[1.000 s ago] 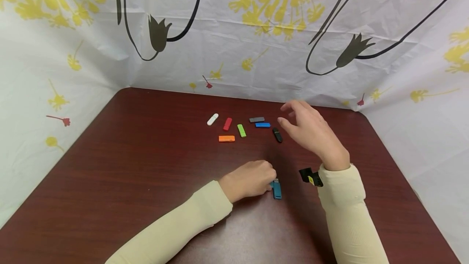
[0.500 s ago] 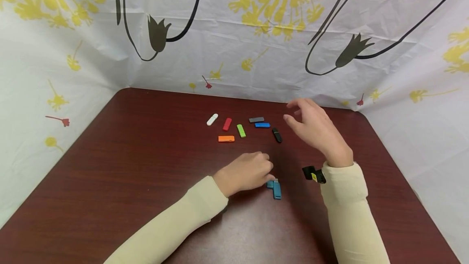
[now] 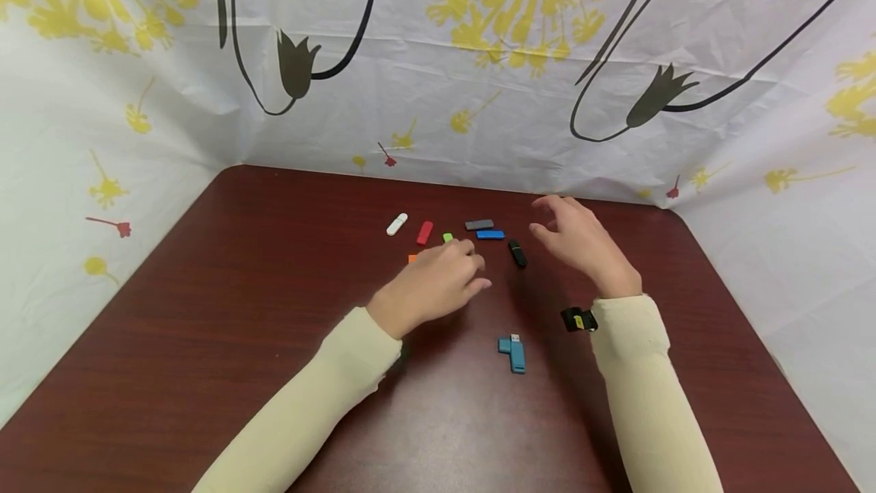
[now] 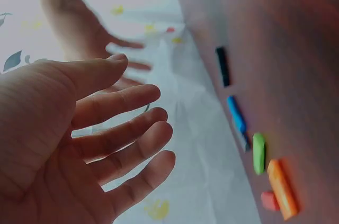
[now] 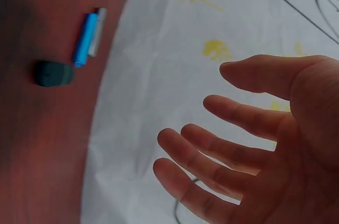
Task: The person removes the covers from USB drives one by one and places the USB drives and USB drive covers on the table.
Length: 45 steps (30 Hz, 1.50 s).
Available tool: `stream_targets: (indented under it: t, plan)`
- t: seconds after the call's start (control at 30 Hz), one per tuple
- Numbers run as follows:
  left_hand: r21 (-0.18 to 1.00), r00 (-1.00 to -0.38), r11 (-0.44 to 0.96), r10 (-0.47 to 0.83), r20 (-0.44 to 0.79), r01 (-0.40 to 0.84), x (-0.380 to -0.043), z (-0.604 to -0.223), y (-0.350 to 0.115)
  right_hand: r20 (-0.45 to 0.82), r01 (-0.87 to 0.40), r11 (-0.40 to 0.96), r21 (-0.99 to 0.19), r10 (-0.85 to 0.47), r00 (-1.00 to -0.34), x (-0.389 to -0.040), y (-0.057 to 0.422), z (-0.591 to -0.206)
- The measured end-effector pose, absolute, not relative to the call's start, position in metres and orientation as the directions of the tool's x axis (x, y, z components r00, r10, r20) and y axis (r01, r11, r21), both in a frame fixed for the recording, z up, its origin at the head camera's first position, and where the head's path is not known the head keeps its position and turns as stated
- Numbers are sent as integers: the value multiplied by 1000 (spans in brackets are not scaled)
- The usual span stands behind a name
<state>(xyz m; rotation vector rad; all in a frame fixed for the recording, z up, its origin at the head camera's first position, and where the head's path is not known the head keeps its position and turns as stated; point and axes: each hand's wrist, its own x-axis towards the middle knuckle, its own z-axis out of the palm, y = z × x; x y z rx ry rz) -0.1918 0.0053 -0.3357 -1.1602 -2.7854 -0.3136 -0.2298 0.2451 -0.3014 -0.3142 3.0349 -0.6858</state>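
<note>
My left hand point(image 3: 438, 280) hovers over the middle of the table, fingers loosely bent and holding nothing. In the head view it covers most of the orange USB stick point(image 3: 412, 258) and part of the green USB stick point(image 3: 448, 237). My right hand point(image 3: 582, 238) hangs in the air to the right of the black USB stick point(image 3: 517, 253), its fingers spread and bare in the right wrist view. Nearer to me lies a teal USB stick point(image 3: 517, 356) with its metal plug bared, and the small teal cap point(image 3: 504, 345) sits right beside it on the left.
A white USB stick point(image 3: 397, 224), a red one point(image 3: 425, 233), a grey one point(image 3: 479, 225) and a blue one point(image 3: 490, 235) lie toward the back of the dark wooden table point(image 3: 205, 310). A patterned white sheet point(image 3: 411, 97) stands behind and at both sides.
My left hand has let go of the teal cap, leaving it beside the teal stick, and has moved up and left toward the orange and green sticks. The right hand has shifted only slightly.
</note>
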Motion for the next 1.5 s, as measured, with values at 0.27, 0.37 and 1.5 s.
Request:
stream_targets:
  t: [0.27, 0.37, 1.5]
  plan:
    - [179, -743, 724, 624, 243, 667, -199, -323, -15, -113, -207, 901, -382, -268, -957, -249, 247, -334]
    - [195, -758, 734, 608, 238, 650, -200, -322, -19, -158, -230, 902, -365, -304, -940, -253, 247, -344]
    - [254, -800, 761, 541, 258, 597, -207, -312, -36, -199, -152, 946, -285, -213, -956, -262, 240, -367]
